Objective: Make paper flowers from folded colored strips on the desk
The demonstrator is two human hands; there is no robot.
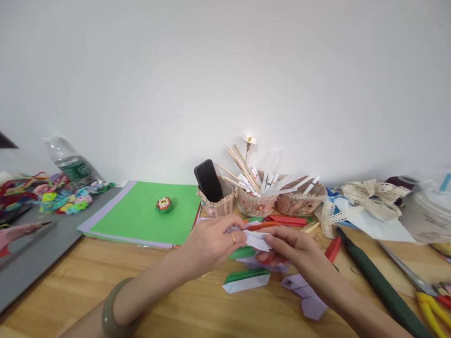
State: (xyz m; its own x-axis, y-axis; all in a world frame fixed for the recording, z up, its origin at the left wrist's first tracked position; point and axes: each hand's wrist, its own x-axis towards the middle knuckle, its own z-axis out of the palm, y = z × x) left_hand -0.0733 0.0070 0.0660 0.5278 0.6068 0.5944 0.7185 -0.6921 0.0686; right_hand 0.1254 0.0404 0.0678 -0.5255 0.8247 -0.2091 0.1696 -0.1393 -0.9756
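Note:
Both of my hands meet over the wooden table (pixel 95 287) and pinch a small folded white paper piece (pixel 258 239). My left hand (pixel 211 242), with a ring and a green bangle on its wrist, grips the piece's left end. My right hand (pixel 296 248) holds its right end with closed fingers. Under the hands lie a green-and-white folded paper (pixel 246 279), a lilac folded paper (pixel 306 295) and green and red scraps.
A stack of green and lilac sheets (pixel 142 215) carries a small paper flower (pixel 164 204). Behind the hands stand stick-built holders with a phone (pixel 209 180), sticks and pens. Lace, a dark green roll (pixel 384 288), scissors (pixel 433 307), a water bottle (pixel 72 166) and colourful craft pieces lie at the sides.

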